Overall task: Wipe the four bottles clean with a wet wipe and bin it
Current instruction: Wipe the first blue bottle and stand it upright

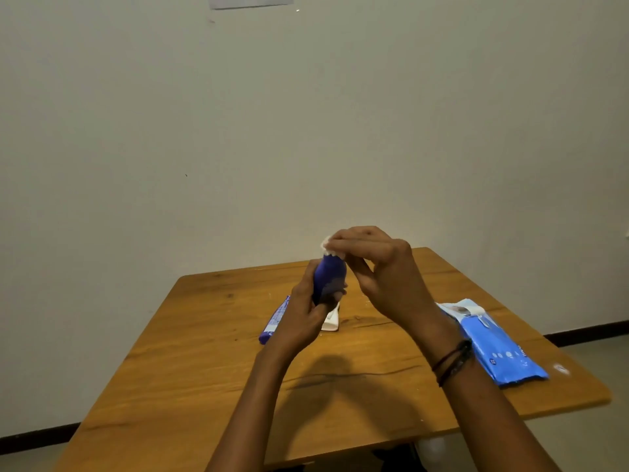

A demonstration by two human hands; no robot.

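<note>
My left hand [303, 318] grips a dark blue bottle [328, 275] by its lower part and holds it upright above the wooden table [211, 362]. My right hand [381, 267] pinches a white wet wipe [327, 245] against the bottle's top. Behind my left hand a blue and white tube [274, 321] lies flat on the table, and a white bottle [331, 321] lies beside it, mostly hidden by my hand. No other bottle shows.
A blue pack of wet wipes [493, 342] lies on the table's right side, its flap lifted. A pale wall [238, 131] stands right behind the table. A small white scrap [561, 368] sits near the right edge. No bin is in view.
</note>
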